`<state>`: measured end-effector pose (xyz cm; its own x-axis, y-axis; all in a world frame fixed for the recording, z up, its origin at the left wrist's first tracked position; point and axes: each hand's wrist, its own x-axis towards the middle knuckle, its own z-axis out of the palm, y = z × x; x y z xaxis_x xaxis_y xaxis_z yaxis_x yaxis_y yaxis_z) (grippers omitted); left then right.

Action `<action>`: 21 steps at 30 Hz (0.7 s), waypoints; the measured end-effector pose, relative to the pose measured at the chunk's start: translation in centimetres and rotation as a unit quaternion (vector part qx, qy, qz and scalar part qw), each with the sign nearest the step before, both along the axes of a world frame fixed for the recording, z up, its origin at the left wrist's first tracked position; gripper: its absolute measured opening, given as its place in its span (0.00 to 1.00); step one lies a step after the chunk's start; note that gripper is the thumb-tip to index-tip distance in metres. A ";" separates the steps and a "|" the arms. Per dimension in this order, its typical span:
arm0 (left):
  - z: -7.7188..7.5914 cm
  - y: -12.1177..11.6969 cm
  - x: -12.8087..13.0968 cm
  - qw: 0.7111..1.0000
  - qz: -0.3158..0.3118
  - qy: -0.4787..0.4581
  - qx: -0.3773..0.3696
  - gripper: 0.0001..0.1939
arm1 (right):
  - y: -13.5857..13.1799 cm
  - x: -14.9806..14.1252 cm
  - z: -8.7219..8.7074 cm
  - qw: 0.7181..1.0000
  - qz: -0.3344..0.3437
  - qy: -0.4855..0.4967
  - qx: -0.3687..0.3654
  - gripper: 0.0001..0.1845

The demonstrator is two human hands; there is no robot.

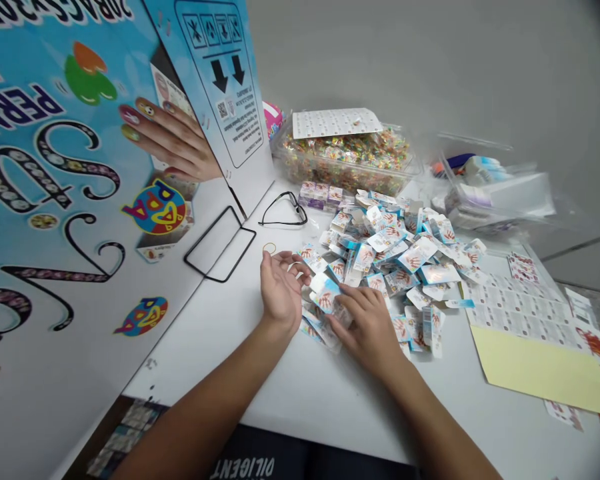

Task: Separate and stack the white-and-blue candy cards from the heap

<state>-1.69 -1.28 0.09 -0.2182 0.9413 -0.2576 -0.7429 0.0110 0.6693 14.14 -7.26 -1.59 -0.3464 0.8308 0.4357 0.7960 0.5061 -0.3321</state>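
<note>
My left hand [281,291] is palm up with its fingers loosely bent and apart, and nothing shows in it. Just to its right is a small blue-and-white cardboard box [325,295] printed with a picture of a hand. My right hand [367,325] has its thumb and fingers closed on the near end of this box, which partly hides it. Below the box, some clear plastic and more printed cartons lie by the right fingertips. Beyond both hands spreads a heap of similar small boxes [387,239], many with open flaps.
A clear tub [350,163] of colourful small pieces stands behind the heap, a sticker sheet [336,123] on top. Eyeglasses [284,223], a rubber band [269,249] and a black frame are nearby. Sticker sheets and yellow paper [545,367] lie right. A large printed display board [105,200] borders the left.
</note>
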 end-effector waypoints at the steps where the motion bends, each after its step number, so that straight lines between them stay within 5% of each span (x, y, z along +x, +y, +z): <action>1: 0.0 0.0 0.1 1.000 0.012 0.014 -0.001 0.20 | 0.1 0.3 0.1 1.000 -0.009 0.025 0.015 0.10; 6: -0.4 -0.3 0.9 0.997 0.025 0.072 -0.009 0.12 | 0.5 1.0 0.2 0.994 -0.041 0.092 0.035 0.09; 10: -0.5 -0.3 1.1 0.996 0.016 0.081 -0.014 0.10 | 0.1 0.0 -0.2 0.998 -0.023 -0.045 -0.048 0.21; 13: -0.5 -0.2 0.8 0.997 0.012 0.074 -0.018 0.10 | -0.2 -0.6 -0.5 0.992 -0.016 -0.092 -0.080 0.16; 16: -0.5 -0.1 0.7 0.998 0.003 0.068 -0.018 0.11 | -0.2 -0.7 -0.7 0.992 -0.011 -0.078 -0.095 0.10; 21: -0.6 0.0 0.7 0.998 -0.003 0.055 -0.032 0.10 | -0.1 -0.1 -0.8 0.996 0.005 -0.017 -0.083 0.14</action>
